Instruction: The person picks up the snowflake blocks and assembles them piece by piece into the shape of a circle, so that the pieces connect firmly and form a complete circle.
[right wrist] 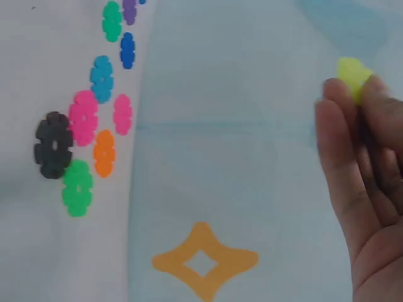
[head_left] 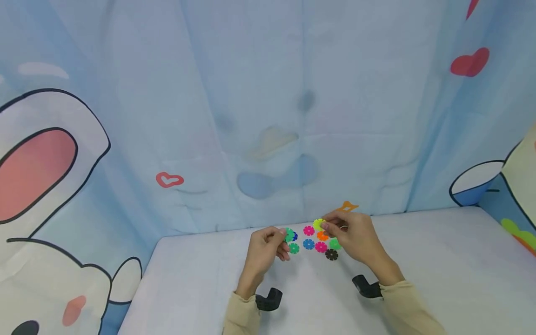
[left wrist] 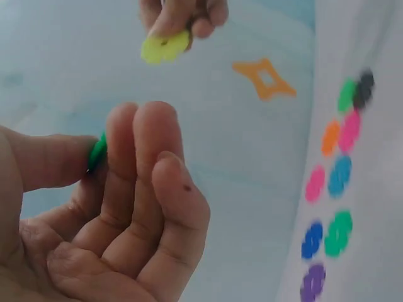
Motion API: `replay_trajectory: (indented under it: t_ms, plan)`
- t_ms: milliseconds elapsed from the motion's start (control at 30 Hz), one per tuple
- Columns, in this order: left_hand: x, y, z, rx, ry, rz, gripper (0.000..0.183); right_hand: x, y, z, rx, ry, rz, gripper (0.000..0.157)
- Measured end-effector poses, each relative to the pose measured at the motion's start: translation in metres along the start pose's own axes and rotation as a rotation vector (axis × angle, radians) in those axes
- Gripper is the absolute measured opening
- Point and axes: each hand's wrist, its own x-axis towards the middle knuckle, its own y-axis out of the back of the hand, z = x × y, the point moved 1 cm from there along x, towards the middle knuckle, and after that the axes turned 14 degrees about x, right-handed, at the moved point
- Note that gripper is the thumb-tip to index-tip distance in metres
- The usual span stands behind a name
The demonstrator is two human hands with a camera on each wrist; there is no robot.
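My left hand (head_left: 264,246) pinches a green notched plastic disc (head_left: 289,234) between thumb and index finger, raised above the table. In the left wrist view only the edge of that green disc shows, and the other fingers are loosely bent. My right hand (head_left: 356,235) pinches a yellow notched disc (right wrist: 354,77), also held up. The two discs are apart. Below and between the hands lie several similar discs: black (head_left: 331,254), pink (head_left: 321,247), orange (head_left: 322,236), light blue (head_left: 308,244), green (head_left: 294,248), and dark blue (right wrist: 127,50).
A purple disc (left wrist: 313,283) lies past the dark blue one in the left wrist view. The white tabletop (head_left: 192,279) ends at a pale blue curtain (head_left: 259,93) with printed cartoon shapes. Black straps with a mount (head_left: 270,299) sit at both wrists.
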Motion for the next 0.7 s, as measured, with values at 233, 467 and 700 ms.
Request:
replay_trajectory:
  t_ms: [233, 467, 700]
  plan:
    - [-0.010, -0.011, 0.023, -0.166, 0.020, -0.034, 0.034, 0.003, 0.005, -0.013, -0.007, 0.179, 0.077, 0.018]
    - [-0.018, -0.016, 0.034, -0.257, 0.044, -0.003, 0.030, 0.001, 0.005, -0.029, 0.044, 0.226, 0.036, 0.023]
    - [-0.021, -0.017, 0.040, -0.309, 0.049, 0.011, 0.032, 0.000, 0.004, -0.042, 0.044, 0.275, -0.006, 0.026]
